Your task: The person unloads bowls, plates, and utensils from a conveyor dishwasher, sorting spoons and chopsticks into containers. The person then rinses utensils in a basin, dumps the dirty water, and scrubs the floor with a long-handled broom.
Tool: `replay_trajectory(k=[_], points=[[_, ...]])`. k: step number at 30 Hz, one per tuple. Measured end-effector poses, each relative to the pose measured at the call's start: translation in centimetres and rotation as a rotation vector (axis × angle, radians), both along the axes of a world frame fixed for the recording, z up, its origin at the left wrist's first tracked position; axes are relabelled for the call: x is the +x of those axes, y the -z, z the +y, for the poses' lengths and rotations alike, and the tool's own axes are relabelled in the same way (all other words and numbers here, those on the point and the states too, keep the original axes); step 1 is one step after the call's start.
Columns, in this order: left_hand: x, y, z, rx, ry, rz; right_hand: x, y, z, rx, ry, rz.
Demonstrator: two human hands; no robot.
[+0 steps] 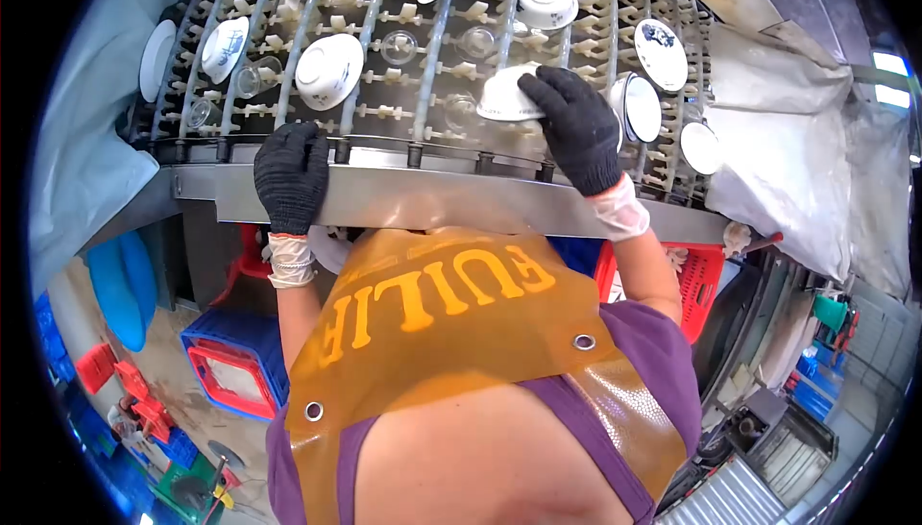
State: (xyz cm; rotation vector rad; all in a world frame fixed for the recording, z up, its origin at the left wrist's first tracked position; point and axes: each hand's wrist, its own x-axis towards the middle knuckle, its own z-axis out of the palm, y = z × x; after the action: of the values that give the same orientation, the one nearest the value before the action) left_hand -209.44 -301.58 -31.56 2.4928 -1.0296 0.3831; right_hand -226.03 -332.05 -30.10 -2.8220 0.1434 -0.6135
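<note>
With the black-gloved right hand (576, 129) pinching its side, the white ceramic bowl (506, 95) over the pegged, pale plastic conveyor (437, 54) could slip onto the clear cup (462, 112); whether the black-gloved left hand (291, 179) is open, I can't tell.

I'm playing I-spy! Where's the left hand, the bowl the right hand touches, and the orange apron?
Left hand (291, 174): head view, back of the glove.
Bowl (501, 98) by the right hand (576, 131): head view, outer side.
Orange apron (432, 362): head view, plain part of the front.

A blue crate (242, 323) stands on beige floor (171, 344).
</note>
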Motion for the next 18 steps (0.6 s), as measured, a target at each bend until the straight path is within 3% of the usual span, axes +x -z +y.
replay_trajectory(k=[2, 4, 6, 9, 10, 12, 14, 15, 16, 18], points=[[-0.2, 0.1, -0.2, -0.005, 0.001, 0.031, -2.3, 1.1, 0.3, -0.013, -0.012, -0.012], [-0.4, 0.3, -0.5, -0.017, 0.006, 0.060, -4.9, 3.3, 0.9, 0.026, 0.141, 0.235], [-0.7, 0.2, -0.8, 0.041, -0.005, 0.083, -6.2, 5.3, 0.5, -0.017, 0.317, 0.151], [-1.3, 0.1, -1.5, 0.067, 0.011, 0.052, -6.8, 6.0, -0.9, 0.114, 0.326, 0.368], [-1.5, -0.1, -1.7, 0.065, 0.015, 0.049, -7.0, 6.7, -1.1, -0.042, 0.262, 0.215], [-1.7, 0.2, -1.9, 0.068, 0.026, 0.047, -6.6, 3.7, -1.5, 0.000, 0.254, 0.304], [-2.1, 0.1, -2.1, 0.077, 0.031, 0.028, -7.0, 2.5, -2.8, 0.856, 0.248, -0.114], [-2.3, 0.2, -2.3, 0.075, 0.034, 0.026, -7.3, 2.4, -4.2, 1.026, 0.311, -0.141], [-2.5, 0.2, -2.4, 0.071, 0.028, -0.001, -7.6, 1.7, -5.2, 1.043, 0.404, -0.099], [-2.6, 0.3, -2.7, 0.058, 0.022, -0.030, -9.1, 3.2, -8.6, 0.314, 0.390, -0.026]])
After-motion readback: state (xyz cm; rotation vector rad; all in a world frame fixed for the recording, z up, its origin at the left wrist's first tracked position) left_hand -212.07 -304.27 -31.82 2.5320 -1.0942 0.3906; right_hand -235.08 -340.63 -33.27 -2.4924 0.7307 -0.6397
